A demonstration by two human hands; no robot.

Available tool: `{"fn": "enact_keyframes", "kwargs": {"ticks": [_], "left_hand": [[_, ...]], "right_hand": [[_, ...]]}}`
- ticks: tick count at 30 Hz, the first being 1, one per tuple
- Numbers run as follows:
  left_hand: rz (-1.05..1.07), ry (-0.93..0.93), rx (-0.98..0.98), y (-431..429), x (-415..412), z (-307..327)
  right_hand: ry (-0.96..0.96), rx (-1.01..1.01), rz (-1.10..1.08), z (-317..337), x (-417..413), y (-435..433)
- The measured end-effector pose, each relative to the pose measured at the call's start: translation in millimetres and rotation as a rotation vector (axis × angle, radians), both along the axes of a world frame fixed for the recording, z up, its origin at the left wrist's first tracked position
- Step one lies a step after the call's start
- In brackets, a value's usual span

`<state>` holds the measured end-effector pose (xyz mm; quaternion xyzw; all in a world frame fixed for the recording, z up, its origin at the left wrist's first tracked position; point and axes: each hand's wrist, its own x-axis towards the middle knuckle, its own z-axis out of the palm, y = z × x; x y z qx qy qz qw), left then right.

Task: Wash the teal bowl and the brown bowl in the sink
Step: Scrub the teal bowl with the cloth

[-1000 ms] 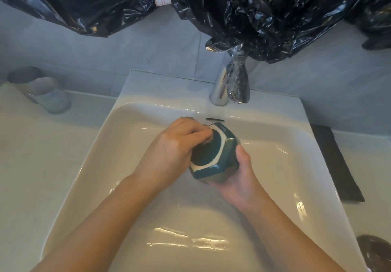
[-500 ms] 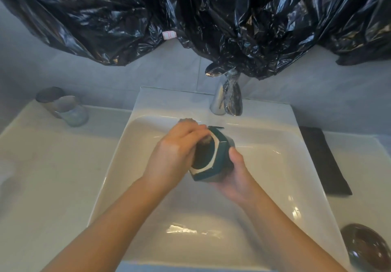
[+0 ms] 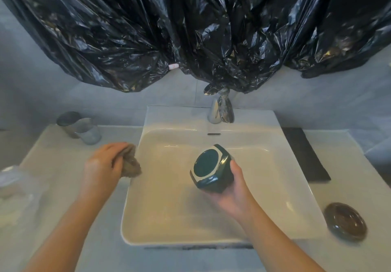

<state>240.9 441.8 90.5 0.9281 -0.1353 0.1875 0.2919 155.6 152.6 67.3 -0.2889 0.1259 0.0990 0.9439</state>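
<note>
1. Teal bowl point(image 3: 211, 168) tipped sideways over the sink point(image 3: 296, 187), right hand point(image 3: 237, 189) gripping its wall.
2. Left hand point(image 3: 101, 166) clutches brown scrubber point(image 3: 131, 164) at the sink's left rim.
3. Likely rinse next: grip firmly, the glaze looks slippery. Brown bowl point(image 3: 346, 221) waits on right counter point(image 3: 351, 174).

White-banded teal bowl point(image 3: 211, 168); brown bowl point(image 3: 345, 221); white sink point(image 3: 169, 187); tan cloth point(image 3: 131, 164).
</note>
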Motion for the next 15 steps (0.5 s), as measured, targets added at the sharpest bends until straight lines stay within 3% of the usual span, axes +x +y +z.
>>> {"fn": "enact_keyframes", "kwargs": {"ticks": [4, 9, 12, 15], "left_hand": [[0.141, 0.235, -0.053, 17.3, 9.2, -31.6], [0.195, 0.38, -0.134, 9.6, 3.2, -57.4], [0.182, 0.597, -0.037, 19.5, 12.3, -87.1], [0.19, 0.7, 0.028, 27.0, 25.0, -109.3]], "right_hand": [[0.05, 0.018, -0.021, 3.9, -6.1, 8.5], [0.061, 0.046, 0.001, -1.4, -5.0, 17.8], [0.054, 0.016, 0.017, -4.1, -5.9, 18.9], [0.061, 0.016, 0.026, -5.9, -5.2, 17.5]]}}
